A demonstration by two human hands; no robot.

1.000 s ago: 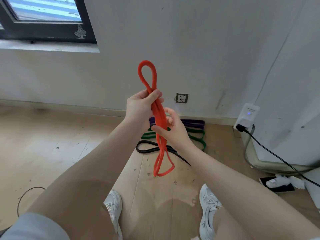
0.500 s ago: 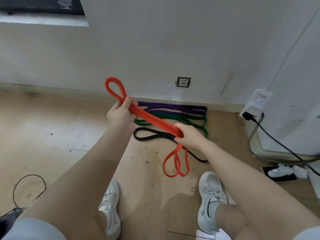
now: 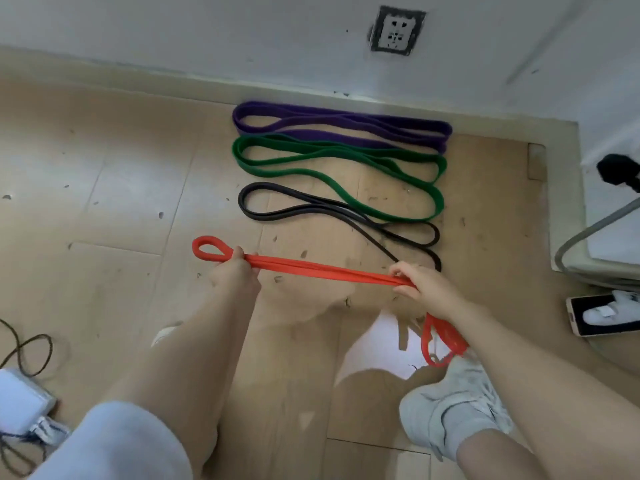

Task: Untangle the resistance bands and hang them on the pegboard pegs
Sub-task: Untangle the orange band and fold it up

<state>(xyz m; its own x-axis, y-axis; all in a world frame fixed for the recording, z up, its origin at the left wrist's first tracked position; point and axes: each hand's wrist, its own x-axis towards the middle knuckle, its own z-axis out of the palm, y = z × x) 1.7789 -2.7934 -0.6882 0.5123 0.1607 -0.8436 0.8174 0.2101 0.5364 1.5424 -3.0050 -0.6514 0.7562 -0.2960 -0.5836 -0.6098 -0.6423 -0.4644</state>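
Observation:
A folded red resistance band [image 3: 322, 270] is stretched level between my hands, low over the wooden floor. My left hand [image 3: 235, 271] grips it near a small loop at its left end. My right hand [image 3: 420, 285] pinches the bunched strands at the right, and the band's other loops hang below that hand by my shoe. Three more bands lie folded in rows on the floor beyond: purple [image 3: 341, 124] next to the wall, green [image 3: 332, 168] in the middle, black [image 3: 332, 213] nearest me. No pegboard is in view.
A wall socket [image 3: 397, 31] sits above the skirting. At the right stand a white base with a grey hose [image 3: 588, 233] and a phone [image 3: 604, 315] on the floor. A dark cable [image 3: 26, 348] and a white box [image 3: 20, 401] lie at left. My shoe [image 3: 453, 400] is below.
The view has tipped down toward the floor. My hands moved apart and lower, turning the red band from upright to level and stretched out just in front of the black band.

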